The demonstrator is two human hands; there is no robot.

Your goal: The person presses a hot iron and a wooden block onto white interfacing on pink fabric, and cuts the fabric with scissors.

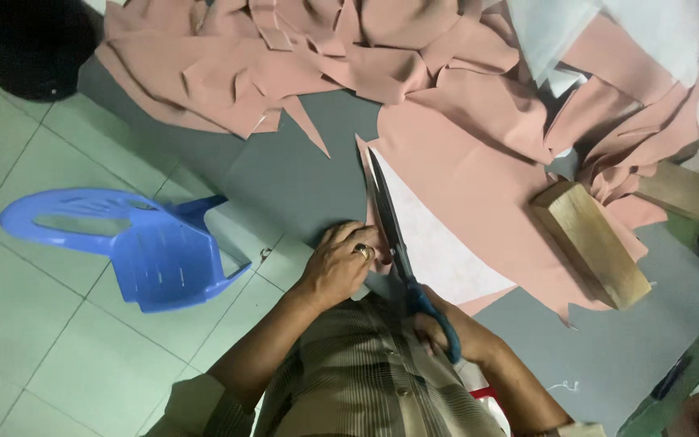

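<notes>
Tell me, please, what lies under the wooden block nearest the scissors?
The wooden block rests on pink cloth, which lies on the grey table. Anything else beneath it is covered.

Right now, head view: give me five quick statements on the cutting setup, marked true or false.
1. The right hand holds blue-handled scissors. True.
2. The left hand presses at the edge of the pink fabric. True.
3. A red stool stands on the floor. False: it is a blue plastic chair.
4. Two wooden blocks rest on the fabric. True.
5. The scissors lie unused on the grey table. False: they are gripped, blades along the fabric's edge.
</notes>
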